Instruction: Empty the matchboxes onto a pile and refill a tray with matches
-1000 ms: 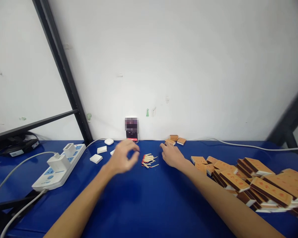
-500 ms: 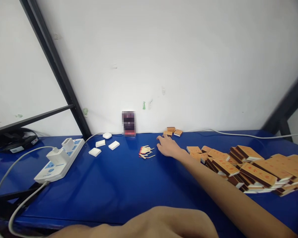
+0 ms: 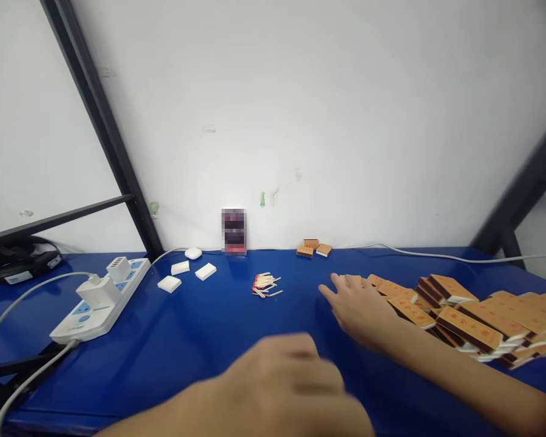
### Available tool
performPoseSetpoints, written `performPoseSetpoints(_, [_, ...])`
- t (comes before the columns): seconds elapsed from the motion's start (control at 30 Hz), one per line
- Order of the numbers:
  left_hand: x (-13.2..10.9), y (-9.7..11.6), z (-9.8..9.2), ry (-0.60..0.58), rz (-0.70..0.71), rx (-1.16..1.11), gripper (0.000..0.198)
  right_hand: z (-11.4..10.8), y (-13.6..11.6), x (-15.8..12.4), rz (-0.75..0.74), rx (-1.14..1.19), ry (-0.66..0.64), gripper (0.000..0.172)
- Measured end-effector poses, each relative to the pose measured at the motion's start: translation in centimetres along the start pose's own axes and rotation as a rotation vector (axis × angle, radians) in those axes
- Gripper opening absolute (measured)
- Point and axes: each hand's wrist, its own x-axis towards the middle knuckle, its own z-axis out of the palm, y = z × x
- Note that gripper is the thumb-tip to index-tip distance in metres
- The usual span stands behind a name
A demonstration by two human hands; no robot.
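A long heap of tan matchboxes [image 3: 471, 325] with dark striking sides lies at the right of the blue table. My right hand [image 3: 361, 309] reaches over the heap's left end, open, fingers apart, partly covering the nearest boxes; I cannot tell whether it touches them. Close to the camera, my left hand [image 3: 284, 385] is in the air, slightly blurred. Its fingers are curled in and hide whatever they may hold. Farther back, a small pile of red-headed matches [image 3: 264, 284] rests on the table. Three matchboxes [image 3: 306, 251] sit together by the wall.
Three white blocks [image 3: 205, 271] and a rounded white case [image 3: 193, 253] lie at back left. A power strip [image 3: 113, 306] with chargers and cables runs along the left. A pixelated dark box [image 3: 233, 232] leans on the wall. Black metal posts [image 3: 113, 139] flank the table.
My right hand has drawn back rightward from beside the three matchboxes to the heap's left end. My left hand has risen farther into view. The camera view has shifted slightly.
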Motion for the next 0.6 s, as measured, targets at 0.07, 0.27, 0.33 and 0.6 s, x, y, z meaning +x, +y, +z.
performPoseSetpoints(0.07, [-0.1,-0.8,1.2,0.098,-0.011,-0.119,0.018,1.1,0.5,-0.8,-0.033,-0.045,0.003,0.042])
performPoseSetpoints(0.27, [-3.4,-2.3,6.2,0.058,0.126,-0.054,0.011,4.0,1.4,-2.2,-0.184,-0.045,0.076,0.041])
performPoseSetpoints(0.33, [-4.5,-3.8,7.0,0.043,0.086,-0.009,0.011,4.6,1.8,-2.3,-0.242,-0.042,0.142,0.045])
performPoseSetpoints(0.6, [-6.3,-14.0,6.4,0.101,-0.485,0.020,0.021,6.5,2.3,-0.9,-0.325,0.089,0.183,0.059])
